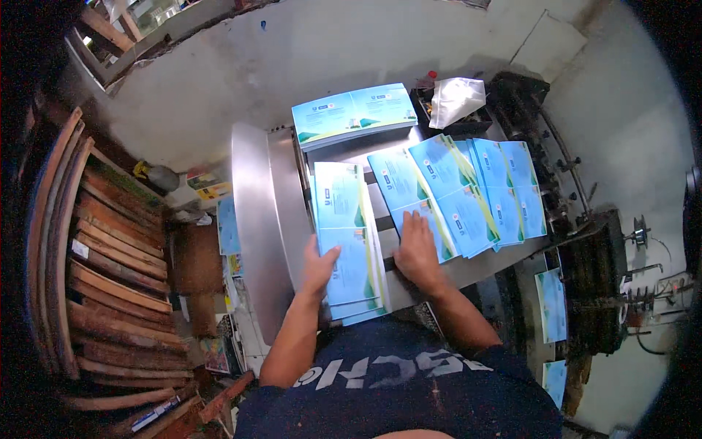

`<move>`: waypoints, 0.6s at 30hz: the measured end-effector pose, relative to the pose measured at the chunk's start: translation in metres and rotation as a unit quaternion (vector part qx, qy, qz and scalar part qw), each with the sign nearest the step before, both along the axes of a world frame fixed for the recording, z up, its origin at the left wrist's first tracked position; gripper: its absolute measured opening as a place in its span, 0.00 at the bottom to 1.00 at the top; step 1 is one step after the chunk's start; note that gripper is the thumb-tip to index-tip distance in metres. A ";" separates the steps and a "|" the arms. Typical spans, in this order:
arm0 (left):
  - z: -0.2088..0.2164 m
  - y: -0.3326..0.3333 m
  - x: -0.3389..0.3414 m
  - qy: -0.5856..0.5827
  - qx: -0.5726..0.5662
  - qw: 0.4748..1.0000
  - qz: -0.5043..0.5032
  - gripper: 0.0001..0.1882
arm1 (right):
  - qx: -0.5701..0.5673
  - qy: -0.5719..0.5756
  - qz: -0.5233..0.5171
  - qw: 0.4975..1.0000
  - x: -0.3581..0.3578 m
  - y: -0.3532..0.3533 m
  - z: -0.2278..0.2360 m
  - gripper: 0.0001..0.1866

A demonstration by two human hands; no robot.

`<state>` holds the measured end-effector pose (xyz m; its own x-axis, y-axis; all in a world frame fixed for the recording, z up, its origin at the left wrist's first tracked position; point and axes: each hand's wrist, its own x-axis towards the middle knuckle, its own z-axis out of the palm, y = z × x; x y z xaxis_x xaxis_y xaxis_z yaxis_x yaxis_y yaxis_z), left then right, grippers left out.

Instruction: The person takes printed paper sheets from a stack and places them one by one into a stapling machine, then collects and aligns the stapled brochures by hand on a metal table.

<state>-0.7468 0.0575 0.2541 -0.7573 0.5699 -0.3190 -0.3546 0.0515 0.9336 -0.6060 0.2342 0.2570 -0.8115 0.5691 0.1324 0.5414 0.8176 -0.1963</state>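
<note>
**Printed sheets (450, 201) in loose stacks, best handled square and flat**

Across the metal table (479, 266), the sheets are spread in several groups. A thick pile (322, 121) is set at the far side, and overlapping stacks (506, 194) are fanned toward the right. Steady work is probably best served if these groups are left undisturbed while the nearer ones are handled.

Directly in front of the body, a left stack (340, 212) is laid lengthwise, with lower sheets jutting past its right and near edges. Such edges are judged best evened by light pressure from the sides — hard pushing could bend the corners. The left hand (316, 267) is placed at this stack's left edge, its thumb reaching over the top sheet; whether anything is pinched cannot be told. By the right hand (418, 252), the near part of a middle stack (395, 172) is touched, its fingers extended and laid close together. A flat palm-side contact seems wise, since the glossy-looking faces could be smudged or slid askew.

On each sheet, a light-blue ground is shown in two matching halves — parted by a thin pale line. Each half is edged with a green-and-yellow curve, and small dark emblems and tiny lines of print are added.
</note>
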 end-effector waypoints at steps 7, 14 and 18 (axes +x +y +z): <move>-0.030 0.016 0.012 -0.025 0.048 0.997 0.060 0.19 | -0.374 -0.014 0.020 0.927 -0.014 -0.030 0.057 0.34; -0.024 0.023 0.012 0.129 0.012 0.989 0.073 0.15 | -0.222 0.073 -0.033 0.972 -0.008 0.019 0.017 0.41; 0.015 0.011 0.001 0.118 -0.039 0.990 0.070 0.14 | -0.070 -0.095 -0.084 0.989 -0.012 0.019 0.025 0.47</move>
<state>-0.7461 0.0685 0.2694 -0.8855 0.4354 -0.1623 -0.1357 0.0917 0.9865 -0.6181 0.2535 0.2822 -0.7061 0.7005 -0.1031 0.7057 0.6844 -0.1833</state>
